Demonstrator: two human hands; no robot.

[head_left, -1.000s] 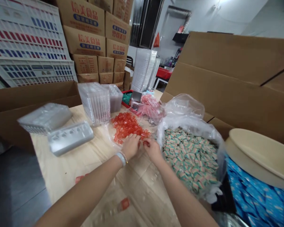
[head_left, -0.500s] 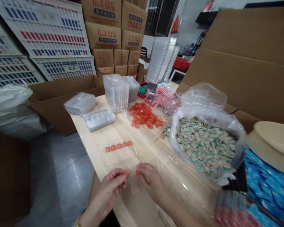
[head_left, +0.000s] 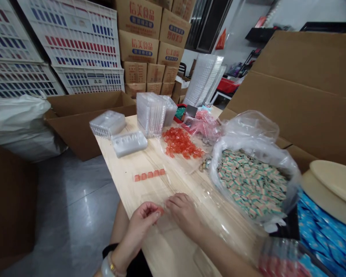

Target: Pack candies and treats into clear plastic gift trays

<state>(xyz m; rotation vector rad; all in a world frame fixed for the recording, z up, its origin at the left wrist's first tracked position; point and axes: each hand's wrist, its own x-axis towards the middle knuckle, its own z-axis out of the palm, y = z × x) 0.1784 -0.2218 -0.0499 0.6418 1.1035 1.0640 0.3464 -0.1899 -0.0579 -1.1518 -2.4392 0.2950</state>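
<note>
My left hand [head_left: 142,225] pinches a small red candy [head_left: 160,211] at the near edge of the wooden table [head_left: 123,169]. My right hand [head_left: 183,213] lies just right of it with curled fingers, their tips touching a clear plastic tray [head_left: 167,221] that lies flat on the table; what they hold is hidden. A short row of red candies [head_left: 150,175] sits in the far end of that tray. Farther back lies a loose pile of red candies [head_left: 181,143] on clear film.
A clear bag of green-and-pink wrapped candies [head_left: 252,182] sits at right, with blue-wrapped ones [head_left: 328,234] and a beige lid [head_left: 331,181] beyond. Stacked clear trays [head_left: 151,113] and lids [head_left: 108,124] stand at the back. Open cardboard boxes [head_left: 83,115] and white crates [head_left: 75,42] surround the table.
Both hands drew back from the red candy pile to the table's near edge, the left carrying a red candy. The camera view swung left and down.
</note>
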